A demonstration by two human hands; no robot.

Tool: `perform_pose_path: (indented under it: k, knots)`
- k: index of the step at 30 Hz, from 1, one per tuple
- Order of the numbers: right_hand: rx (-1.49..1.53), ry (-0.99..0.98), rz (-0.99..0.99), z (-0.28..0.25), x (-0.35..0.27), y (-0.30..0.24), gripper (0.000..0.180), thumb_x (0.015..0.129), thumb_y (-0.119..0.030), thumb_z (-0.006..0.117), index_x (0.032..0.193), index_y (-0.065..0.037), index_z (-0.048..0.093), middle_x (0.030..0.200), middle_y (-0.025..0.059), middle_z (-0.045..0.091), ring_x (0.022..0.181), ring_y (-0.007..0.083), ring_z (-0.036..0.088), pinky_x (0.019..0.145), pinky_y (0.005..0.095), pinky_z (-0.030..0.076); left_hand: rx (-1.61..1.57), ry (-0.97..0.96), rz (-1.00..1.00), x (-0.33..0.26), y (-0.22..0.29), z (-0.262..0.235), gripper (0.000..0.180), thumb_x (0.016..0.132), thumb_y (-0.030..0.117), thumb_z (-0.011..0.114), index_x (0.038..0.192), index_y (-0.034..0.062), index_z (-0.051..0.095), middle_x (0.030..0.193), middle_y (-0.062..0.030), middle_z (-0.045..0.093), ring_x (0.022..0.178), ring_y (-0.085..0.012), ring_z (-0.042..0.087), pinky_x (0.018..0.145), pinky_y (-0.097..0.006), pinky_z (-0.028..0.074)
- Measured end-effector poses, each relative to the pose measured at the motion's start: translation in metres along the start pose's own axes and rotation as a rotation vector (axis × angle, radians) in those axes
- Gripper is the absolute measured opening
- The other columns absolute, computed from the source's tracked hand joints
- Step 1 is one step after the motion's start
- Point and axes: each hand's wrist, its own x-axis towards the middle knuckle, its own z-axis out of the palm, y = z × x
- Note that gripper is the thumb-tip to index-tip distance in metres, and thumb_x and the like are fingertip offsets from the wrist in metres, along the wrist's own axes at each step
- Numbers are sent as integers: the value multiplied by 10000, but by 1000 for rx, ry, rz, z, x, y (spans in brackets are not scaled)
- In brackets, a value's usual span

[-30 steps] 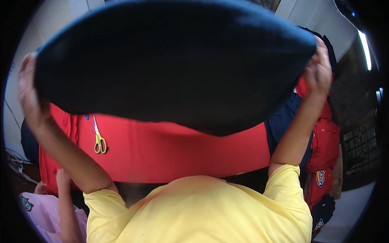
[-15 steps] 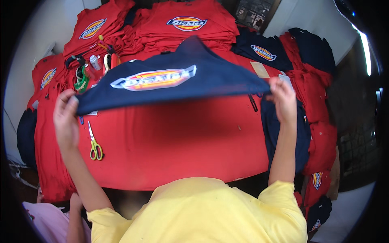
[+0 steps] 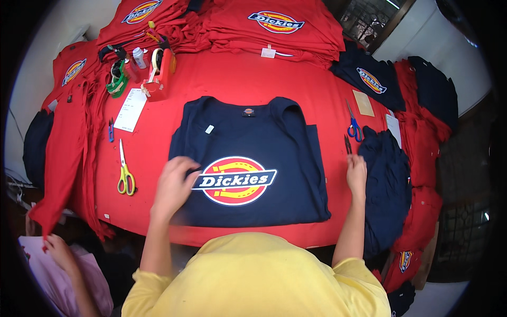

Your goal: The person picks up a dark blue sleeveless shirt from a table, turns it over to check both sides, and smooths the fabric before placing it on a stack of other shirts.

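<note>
Head view: see left hand (image 3: 176, 185) at left edge of navy shirt (image 3: 248, 140), fingers half open, bent loosely beside chest print (image 3: 234, 180), with no clear hold on anything; see right hand (image 3: 357, 173), fingers drawn together at near end of black snips (image 3: 347, 144), cannot tell if gripped; count as done: navy shirt laid front up, collar end away, mid red-covered tabletop (image 3: 195, 79); judge as unfinished: sides, not squared, jutting out at upper right; note small white tag (image 3: 209, 129) on upper left; note bunched navy garment (image 3: 385, 190) and blue-handled scissors (image 3: 354, 130) crowding right side; leftward, find yellow-handled scissors (image 3: 126, 180), paper slip (image 3: 130, 111), red tape dispenser (image 3: 158, 87); beyond, stacked red shirts (image 3: 274, 45); lower left, spot co-worker's hand (image 3: 62, 255) on red cloth (image 3: 60, 190).
</note>
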Motion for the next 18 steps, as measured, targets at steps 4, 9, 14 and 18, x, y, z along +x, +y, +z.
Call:
perform_pose_path:
  k: [4,9,14,18]
  knots:
    - [-380,165,301,53,40,8,282,915,-299,584,1093,-82,610,1083,138,560,1003,339,534,801,469,447,-118,-183,158,67,24,73,234,886,154,606,1051,-4,657,1025,-146,627,1042,-331,583,914,-396,460]
    - [-299,280,263,79,43,13,253,926,-294,567,1084,-101,611,1093,131,551,1012,330,527,818,486,428,-140,89,183,152,30,158,227,912,134,546,1037,-23,652,1006,-216,638,962,-380,616,860,-445,494]
    - [-71,423,178,85,43,40,198,974,-181,481,1052,-50,607,953,131,605,879,306,598,769,432,461,-34,12,-84,216,52,190,239,895,170,592,1019,-29,634,973,-231,652,932,-361,640,798,-432,503]
    - [803,486,379,72,38,48,190,989,-131,469,1070,0,581,794,49,612,659,107,573,600,268,453,-781,-191,-247,225,57,185,260,896,221,628,1025,-5,629,982,-139,666,921,-268,644,836,-387,507]
